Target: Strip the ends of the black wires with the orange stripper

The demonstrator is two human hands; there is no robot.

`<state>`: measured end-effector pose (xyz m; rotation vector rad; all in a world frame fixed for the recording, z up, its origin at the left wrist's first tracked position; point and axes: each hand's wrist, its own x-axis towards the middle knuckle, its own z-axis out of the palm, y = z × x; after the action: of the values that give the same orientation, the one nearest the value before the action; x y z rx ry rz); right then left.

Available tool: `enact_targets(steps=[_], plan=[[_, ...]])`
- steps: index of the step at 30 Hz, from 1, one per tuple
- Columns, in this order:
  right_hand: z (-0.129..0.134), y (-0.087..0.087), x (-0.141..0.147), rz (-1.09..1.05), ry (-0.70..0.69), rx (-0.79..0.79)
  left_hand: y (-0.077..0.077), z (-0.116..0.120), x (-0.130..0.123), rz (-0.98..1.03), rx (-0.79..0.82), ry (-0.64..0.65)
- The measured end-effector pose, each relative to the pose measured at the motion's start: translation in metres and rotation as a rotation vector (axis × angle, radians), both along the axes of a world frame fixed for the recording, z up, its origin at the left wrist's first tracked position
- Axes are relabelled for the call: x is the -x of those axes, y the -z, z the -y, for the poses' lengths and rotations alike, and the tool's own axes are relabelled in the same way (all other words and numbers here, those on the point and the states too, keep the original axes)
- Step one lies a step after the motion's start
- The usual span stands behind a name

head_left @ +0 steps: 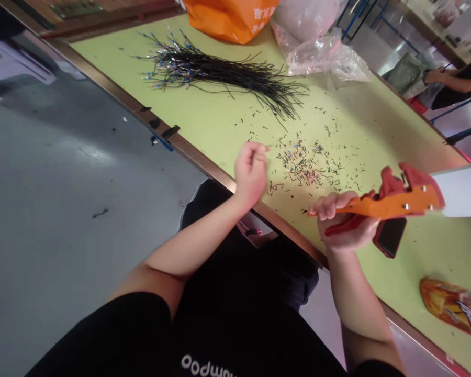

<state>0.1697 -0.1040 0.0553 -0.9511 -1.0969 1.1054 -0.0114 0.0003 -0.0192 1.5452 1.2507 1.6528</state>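
My left hand (251, 172) is closed above the near edge of the table, thumb against the fingers; anything in it is too small to make out. My right hand (347, 222) grips the handles of an orange and red wire stripper (396, 203), whose jaws point right. Between and beyond my hands, short cut-off bits of wire (308, 170) lie scattered over the yellow-green tabletop (204, 133). Farther back rests a long bundle of black wires (231, 73), with blue and shiny ends at its left.
An orange bag (231, 18) and clear plastic bags (322, 52) stand at the back. A phone (391, 236) lies beside my right hand, and a yellow-orange snack packet (453, 306) is at the lower right. Another person's arm (455, 81) shows at the far right.
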Motion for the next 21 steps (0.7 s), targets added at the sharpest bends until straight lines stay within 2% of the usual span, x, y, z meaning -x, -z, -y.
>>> enact_targets(steps=[3, 7, 10, 13, 17, 21], plan=[[-0.007, -0.002, 0.002, 0.027, -0.022, 0.128, -0.009, 0.012, -0.009, -0.072, -0.067, 0.051], [-0.013, 0.018, 0.006, 0.021, -0.185, 0.257, -0.015, 0.025, -0.013, -0.173, -0.155, 0.057], [-0.014, 0.03, 0.006, -0.015, -0.269, 0.281, -0.015, 0.028, -0.011, -0.233, -0.212, 0.06], [-0.014, 0.033, 0.006, -0.025, -0.329, 0.285, -0.014, 0.028, -0.011, -0.288, -0.321, 0.075], [-0.016, 0.039, 0.007, 0.005, -0.339, 0.294, -0.01, 0.028, -0.014, -0.335, -0.454, 0.085], [-0.018, 0.048, 0.005, -0.012, -0.339, 0.263, -0.007, 0.029, -0.014, -0.326, -0.489, 0.112]])
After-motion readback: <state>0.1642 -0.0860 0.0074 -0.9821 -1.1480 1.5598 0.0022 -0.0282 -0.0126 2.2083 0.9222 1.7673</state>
